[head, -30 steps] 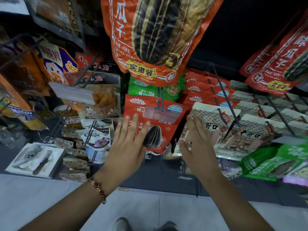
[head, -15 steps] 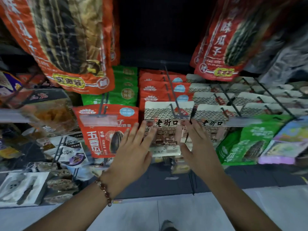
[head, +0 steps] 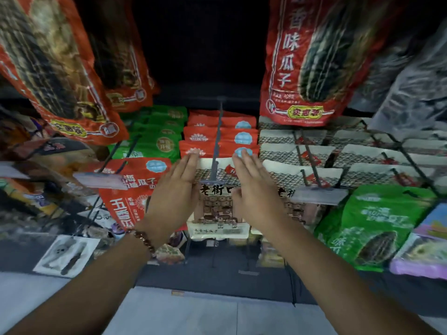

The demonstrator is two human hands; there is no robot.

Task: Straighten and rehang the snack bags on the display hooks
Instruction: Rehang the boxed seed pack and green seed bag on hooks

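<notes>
A: Both hands flat either side of the front white snack bag with the brown lattice print and black characters point(head: 217, 201), which hangs on the dark metal display hook point(head: 216, 151) mid-scene. Left hand point(head: 174, 189) fingers straight, released, along the bag's left edge. Right hand point(head: 254, 189) the same on the right edge, nothing pinched.

B: Risk?

A: My guess: squeezing or pushing it far along the hook with flat palms buckles the pouch rather than squaring it. No real grasp, so it could twist round the wire. Can't tell if the hang-hole is fully seated, the grey price tag strip point(head: 212, 182) covers that spot.

B: Neighbours?

A: Tight. Red sunflower-seed bag with white characters point(head: 130, 192) just left, touching or nearly touching the left wrist. More white lattice bags point(head: 300, 175) just right. A sideways shove could knock those crooked. The far red bags point(head: 220, 136) sit behind on the same hook; fingertips reach them, so they may shift too
</notes>
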